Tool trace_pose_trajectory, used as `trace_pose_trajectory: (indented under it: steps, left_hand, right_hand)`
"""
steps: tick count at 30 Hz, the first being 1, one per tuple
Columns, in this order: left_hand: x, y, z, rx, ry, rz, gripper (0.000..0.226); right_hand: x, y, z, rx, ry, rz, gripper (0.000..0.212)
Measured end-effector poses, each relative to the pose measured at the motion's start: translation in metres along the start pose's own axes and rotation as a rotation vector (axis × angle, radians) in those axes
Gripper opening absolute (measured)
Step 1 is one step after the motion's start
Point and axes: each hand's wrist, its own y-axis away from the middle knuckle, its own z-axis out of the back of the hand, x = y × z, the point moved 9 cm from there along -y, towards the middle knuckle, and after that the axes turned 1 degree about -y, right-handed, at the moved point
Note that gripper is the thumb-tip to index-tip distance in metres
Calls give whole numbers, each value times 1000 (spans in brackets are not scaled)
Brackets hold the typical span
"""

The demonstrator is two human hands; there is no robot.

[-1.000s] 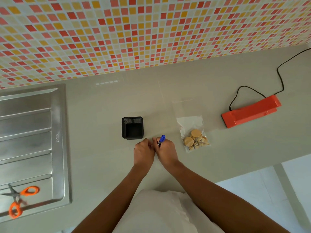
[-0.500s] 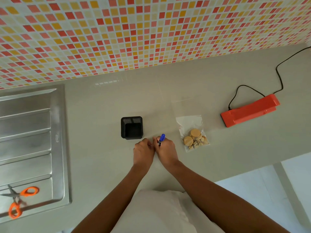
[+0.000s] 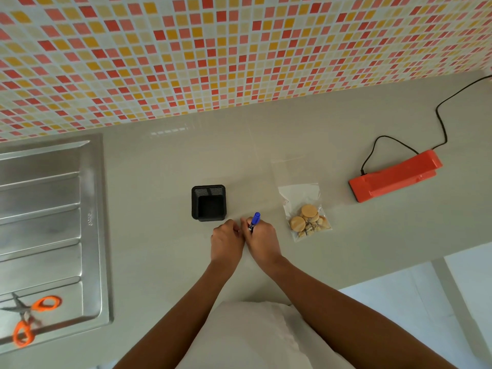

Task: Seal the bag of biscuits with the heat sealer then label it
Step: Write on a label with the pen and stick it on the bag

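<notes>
Both hands meet near the middle of the grey surface (image 3: 159, 169), a little closer to its near edge than to the far edge under the tiled wall (image 3: 213, 49). The right hand (image 3: 262, 239) is clamped round a blue marker (image 3: 254, 221), its fingers curled about the barrel and the blue end sticking up and away from the person; the tip is hidden under the hand. The left hand (image 3: 226, 241) lies knuckles up, touching the right hand, with its fingers bent down toward the surface; whether they pinch anything cannot be told, since the fingertips and whatever lies beneath them are covered. The bag of biscuits (image 3: 306, 214) lies flat on the surface just to the right of the right hand, apart from it, with two round biscuits and some broken pieces gathered at its near end and clear empty plastic toward the far edge. Whether its mouth is sealed cannot be made out. The heat sealer (image 3: 395, 177), orange-red and long, lies well apart from the bag toward the right edge, its black cord (image 3: 442, 121) looping off to the far right corner. A black mesh holder (image 3: 208, 203) stands upright just beyond the left hand. At the left edge a steel drainboard (image 3: 90, 209) is set into the surface, and orange-handled scissors (image 3: 26, 318) lie on its near end.
</notes>
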Motion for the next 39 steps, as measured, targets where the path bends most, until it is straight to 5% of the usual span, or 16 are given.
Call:
trace_pose_trajectory:
  steps: [23, 29, 39]
  left_hand:
    - [3, 0, -2, 0, 92, 16, 10]
    - [4, 0, -1, -13, 91, 18, 6]
    - [7, -3, 2, 13, 85, -4, 11]
  right_hand:
    - [-10, 1, 9, -40, -23, -50, 46]
    - [-8, 1, 20, -184, -375, -123, 37]
    - [-8, 5, 4, -117, -615, -276, 37]
